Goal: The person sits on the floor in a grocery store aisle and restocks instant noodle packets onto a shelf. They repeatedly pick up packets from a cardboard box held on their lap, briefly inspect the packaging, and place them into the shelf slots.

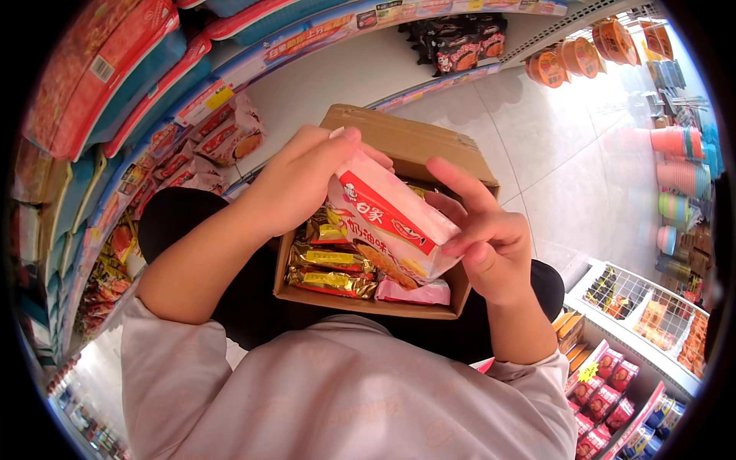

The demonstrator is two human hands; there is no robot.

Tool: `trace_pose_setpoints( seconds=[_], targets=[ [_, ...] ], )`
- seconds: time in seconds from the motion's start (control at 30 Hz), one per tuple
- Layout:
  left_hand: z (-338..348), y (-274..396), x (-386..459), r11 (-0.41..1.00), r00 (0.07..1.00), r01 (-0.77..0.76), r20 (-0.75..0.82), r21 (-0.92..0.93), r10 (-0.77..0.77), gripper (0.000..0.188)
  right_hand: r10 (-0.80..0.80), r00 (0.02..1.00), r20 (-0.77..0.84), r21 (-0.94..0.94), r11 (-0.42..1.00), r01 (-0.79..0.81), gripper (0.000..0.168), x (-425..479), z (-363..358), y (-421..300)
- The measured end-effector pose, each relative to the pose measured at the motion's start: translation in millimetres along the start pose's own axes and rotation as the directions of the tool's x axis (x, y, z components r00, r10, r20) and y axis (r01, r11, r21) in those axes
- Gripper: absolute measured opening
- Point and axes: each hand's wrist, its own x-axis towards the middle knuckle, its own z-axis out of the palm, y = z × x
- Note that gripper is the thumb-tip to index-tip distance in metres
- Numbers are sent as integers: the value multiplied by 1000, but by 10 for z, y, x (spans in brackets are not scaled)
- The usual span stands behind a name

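Between my hands is a pink and white instant-noodle packet (385, 213) with a red band, held tilted above an open cardboard box (414, 135). My left hand (316, 172) grips its upper left end, thumb on top. At the lower right end, my right hand (489, 236) touches a corner with its thumb and fingers, other fingers raised. The box rests at my lap, its far flap up. Inside lie several gold packets (330, 270) with yellow labels and a pink packet (414, 291) at the near right. The held packet hides part of the contents.
On the left, shelves carry pink noodle packets (230, 135) and large red and blue packs (109, 75). Black packets (460, 43) stand on the far low shelf (322, 75). Orange bowls (575, 57) hang at upper right. A wire-fronted display (644, 305) and red cups (604, 397) are at lower right.
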Motion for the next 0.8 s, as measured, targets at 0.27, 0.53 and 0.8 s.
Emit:
trace_pose_setpoints(
  seconds=[0.27,0.53,0.8],
  targets=[
    [-57,-180,-45,981,988,67,-127,-183,-91,50,52,997,-57,69,996,-48,26,26,23,67],
    [60,-207,11,921,918,104,-319,-377,-235,43,52,979,-197,-10,998,-56,38,2,55,47],
    [78,-232,30,940,930,166,-269,-297,-249,42,20,987,-162,-92,995,-36,19,19,-97,-6]
  ],
)
